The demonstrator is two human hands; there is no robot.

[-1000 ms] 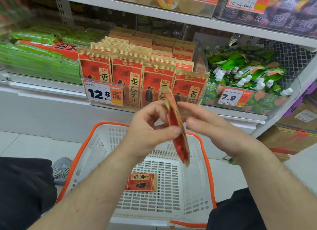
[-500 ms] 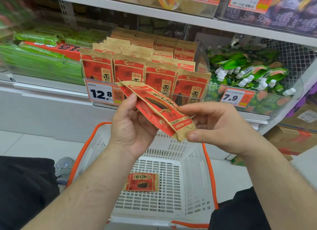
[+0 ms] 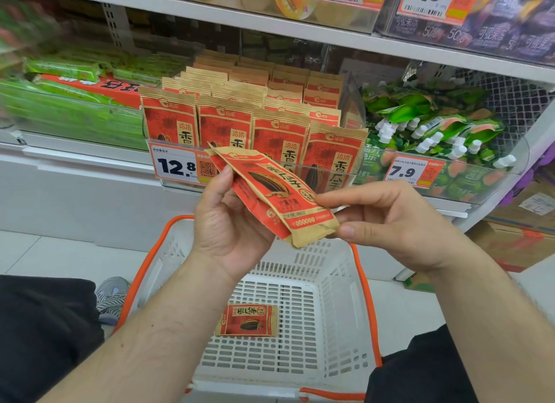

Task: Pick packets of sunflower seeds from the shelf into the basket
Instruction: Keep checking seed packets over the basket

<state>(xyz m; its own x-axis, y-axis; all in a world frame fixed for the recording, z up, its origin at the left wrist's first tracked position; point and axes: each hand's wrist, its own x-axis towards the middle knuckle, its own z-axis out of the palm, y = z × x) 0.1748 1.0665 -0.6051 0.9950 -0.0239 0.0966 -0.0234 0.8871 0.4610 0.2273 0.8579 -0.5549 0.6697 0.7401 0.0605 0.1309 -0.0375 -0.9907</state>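
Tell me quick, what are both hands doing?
Left hand: holding the upper end of the sunflower seed packet.
Right hand: pinching the same packet's lower end, thumb and forefinger.

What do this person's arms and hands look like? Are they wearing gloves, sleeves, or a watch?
Both arms are bare as far up as the picture shows, with no sleeves in view. The left hand and right hand wear no gloves, and no rings, watch or bracelet show. Both forearms have some hair.
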